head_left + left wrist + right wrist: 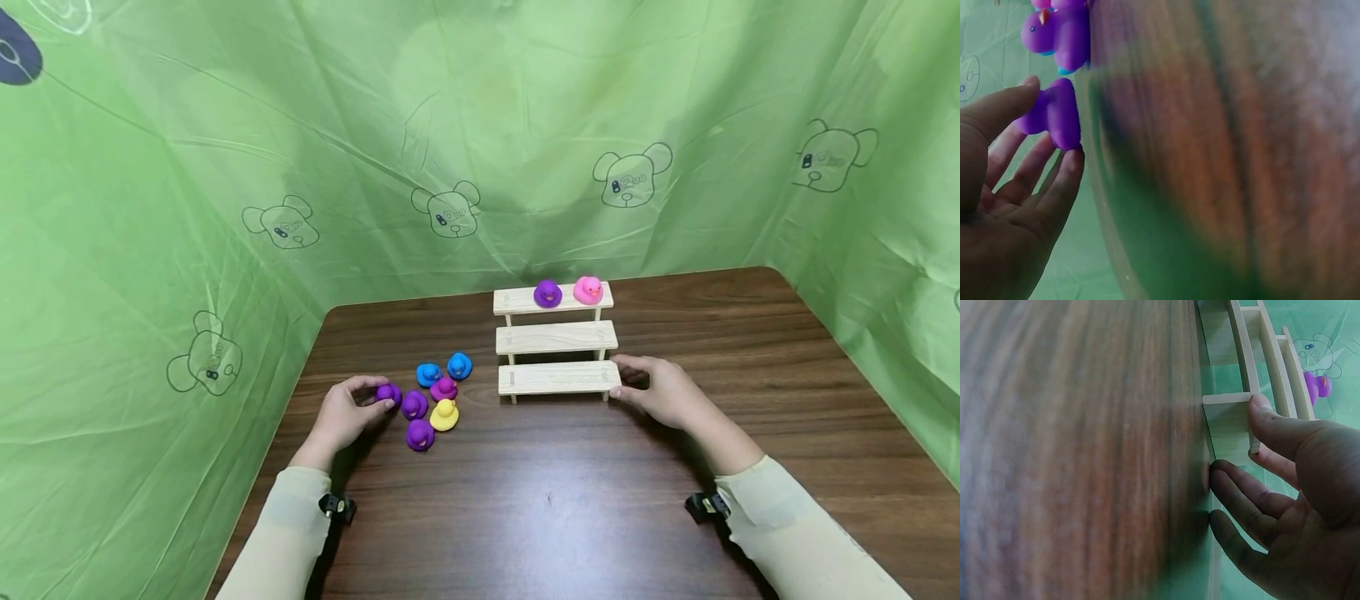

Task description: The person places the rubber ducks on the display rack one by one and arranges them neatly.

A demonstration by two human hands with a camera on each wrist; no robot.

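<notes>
Pinching left hand, head view: the left hand holds a purple duck between thumb and fingers, at the left edge of a cluster on the brown table.
Cluster: two more purple ducks, a magenta duck, a yellow duck and two blue ducks.
Wooden shelf: three steps, the top one bearing a fourth purple duck and a pink duck; the right hand grips the bottom step's right end.
Held duck, left wrist view: narrow grip; probably light, squeezable and slightly slick, best held by the body.
Lowest board, right wrist view: thumb and one finger pinch its end, other fingers spread; likely light and stiff, best steadied there.
</notes>
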